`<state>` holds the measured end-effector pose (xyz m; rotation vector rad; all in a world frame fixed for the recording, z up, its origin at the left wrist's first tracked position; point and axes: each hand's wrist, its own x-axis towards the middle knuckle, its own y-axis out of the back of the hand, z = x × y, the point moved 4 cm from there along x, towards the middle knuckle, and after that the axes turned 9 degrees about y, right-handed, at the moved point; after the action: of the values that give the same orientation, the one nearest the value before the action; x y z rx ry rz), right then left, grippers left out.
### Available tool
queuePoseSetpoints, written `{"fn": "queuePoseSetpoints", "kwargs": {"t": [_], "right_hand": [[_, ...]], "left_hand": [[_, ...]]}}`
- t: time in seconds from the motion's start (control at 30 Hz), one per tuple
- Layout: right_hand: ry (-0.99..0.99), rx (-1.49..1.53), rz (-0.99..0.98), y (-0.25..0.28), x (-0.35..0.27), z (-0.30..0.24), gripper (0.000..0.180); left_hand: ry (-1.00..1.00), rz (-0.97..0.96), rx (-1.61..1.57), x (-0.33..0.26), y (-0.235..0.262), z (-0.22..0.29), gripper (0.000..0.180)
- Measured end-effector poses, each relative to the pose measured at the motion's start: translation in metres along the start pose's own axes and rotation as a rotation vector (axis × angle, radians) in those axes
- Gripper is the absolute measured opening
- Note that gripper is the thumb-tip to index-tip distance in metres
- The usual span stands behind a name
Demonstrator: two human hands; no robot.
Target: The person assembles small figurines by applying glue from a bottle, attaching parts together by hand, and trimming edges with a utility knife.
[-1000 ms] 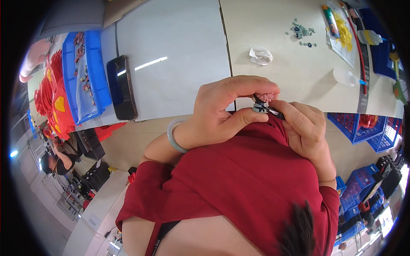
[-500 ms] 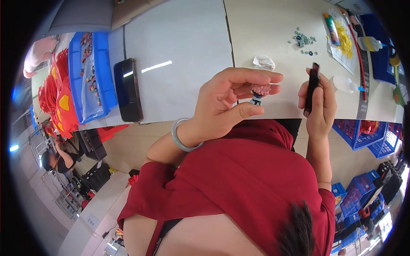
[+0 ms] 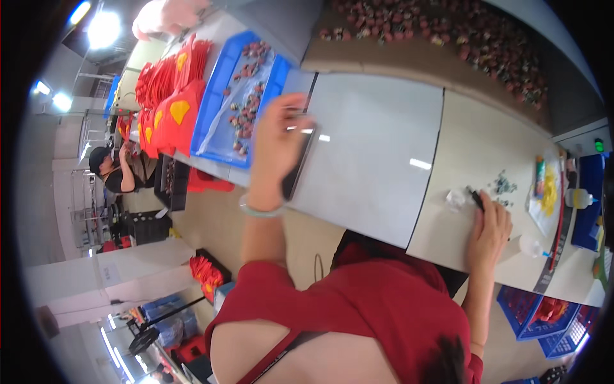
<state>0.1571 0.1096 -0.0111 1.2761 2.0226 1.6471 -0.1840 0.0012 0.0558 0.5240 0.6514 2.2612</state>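
Tray at the surface's left edge sits beside your half-curled left hand; your bent right hand touches a black tool. I can't tell either grip.

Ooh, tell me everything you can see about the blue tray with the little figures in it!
The blue tray is long, open-topped and low-walled, and looks like plastic. It sits upright on the left of the work surface, slanting in the picture. A pale, see-through liner lies inside, with many small pinkish-and-dark figures scattered on it. The blurred left hand overlaps its right side; I can't tell whether they touch.
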Motion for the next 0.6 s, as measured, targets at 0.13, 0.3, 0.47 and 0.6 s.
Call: {"fn": "queuePoseSetpoints", "kwargs": {"t": [0.13,0.3,0.47,0.6], "right_hand": [[0.036,0.004,0.016,-0.002,0.003,-0.001,0.034],[0.045,0.058,0.05,-0.001,0.003,0.0,0.036],[-0.011,0.128,0.131,0.003,0.006,0.008,0.032],[0.051,0.065,0.103,-0.001,0.008,0.008,0.028]], "left_hand": [[0.057,0.237,0.396,0.033,0.088,-0.064,0.026],[-0.177,0.41,0.833,0.064,0.068,-0.054,0.023],[-0.489,0.031,0.485,0.115,-0.082,0.056,0.015],[-0.595,0.08,0.679,0.184,-0.2,0.087,0.014]]}}
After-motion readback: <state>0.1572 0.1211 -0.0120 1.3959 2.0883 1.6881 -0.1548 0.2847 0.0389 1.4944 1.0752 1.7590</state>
